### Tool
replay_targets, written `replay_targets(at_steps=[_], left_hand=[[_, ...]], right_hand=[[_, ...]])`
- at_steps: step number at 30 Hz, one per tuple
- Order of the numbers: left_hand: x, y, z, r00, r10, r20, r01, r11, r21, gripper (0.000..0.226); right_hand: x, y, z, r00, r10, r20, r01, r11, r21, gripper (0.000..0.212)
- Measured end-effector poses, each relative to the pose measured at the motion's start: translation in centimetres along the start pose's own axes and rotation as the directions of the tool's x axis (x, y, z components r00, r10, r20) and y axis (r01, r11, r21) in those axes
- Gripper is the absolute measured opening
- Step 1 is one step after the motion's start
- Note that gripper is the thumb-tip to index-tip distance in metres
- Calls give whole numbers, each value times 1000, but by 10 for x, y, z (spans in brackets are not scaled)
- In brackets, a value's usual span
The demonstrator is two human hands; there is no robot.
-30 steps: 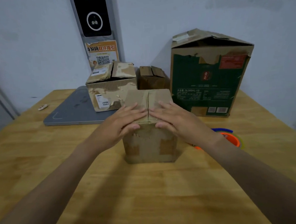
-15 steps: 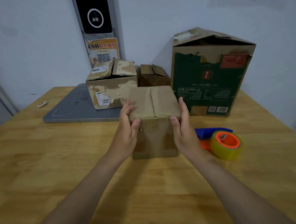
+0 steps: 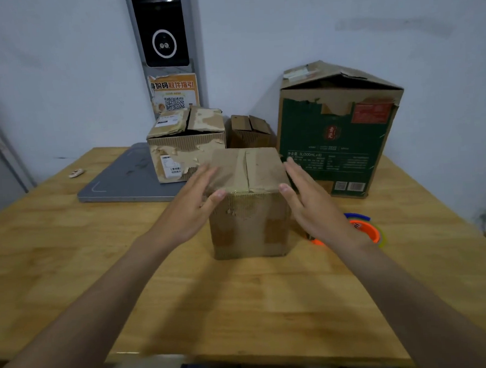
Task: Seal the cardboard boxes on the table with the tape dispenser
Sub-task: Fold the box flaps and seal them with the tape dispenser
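Cardboard box (image 3: 250,223) sits in the middle of the table (image 3: 243,303), flaps (image 3: 259,167) shut. Left grip (image 3: 192,212) and right grip (image 3: 311,205) flank it, wide, holding nothing. Unheld flaps may spring up, and the right wrist could knock the tape dispenser (image 3: 370,230) just behind it.

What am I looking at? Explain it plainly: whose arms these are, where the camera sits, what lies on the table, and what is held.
There is no machine here. A person works with bare hands, and the one camera is worn on their head, looking forward and down. The left hand and right hand flank a small cardboard box on the wooden table. Their fingers are straight and grip nothing, and blur hides whether they touch its sides. The box's top flaps are folded shut. By the right wrist lies the tape dispenser, orange and blue, partly hidden. Behind stand a tall green box, a torn brown box on a grey slab, and a smaller brown box between them.
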State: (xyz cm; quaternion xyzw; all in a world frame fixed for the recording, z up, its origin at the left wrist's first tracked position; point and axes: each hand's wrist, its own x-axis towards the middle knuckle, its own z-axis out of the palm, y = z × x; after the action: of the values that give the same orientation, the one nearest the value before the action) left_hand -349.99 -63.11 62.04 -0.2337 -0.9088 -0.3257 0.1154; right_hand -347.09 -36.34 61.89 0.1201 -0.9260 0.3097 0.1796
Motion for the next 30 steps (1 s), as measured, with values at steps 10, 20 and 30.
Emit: replay_targets(at_steps=[10,20,30], left_hand=[[22,-14,-10,979,143,144,-120,980,-159,43],[35,-25,-57,895,81,438,-17,989,-148,64],[35,-37,-40,961,144,236,-66,949,-309,55]], right_hand=[[40,-8,13,919,-311,242,380,863,-334,58],[46,11,12,897,-374,236,419,890,-183,62],[44,11,25,908,-407,96,417,898,-139,51]])
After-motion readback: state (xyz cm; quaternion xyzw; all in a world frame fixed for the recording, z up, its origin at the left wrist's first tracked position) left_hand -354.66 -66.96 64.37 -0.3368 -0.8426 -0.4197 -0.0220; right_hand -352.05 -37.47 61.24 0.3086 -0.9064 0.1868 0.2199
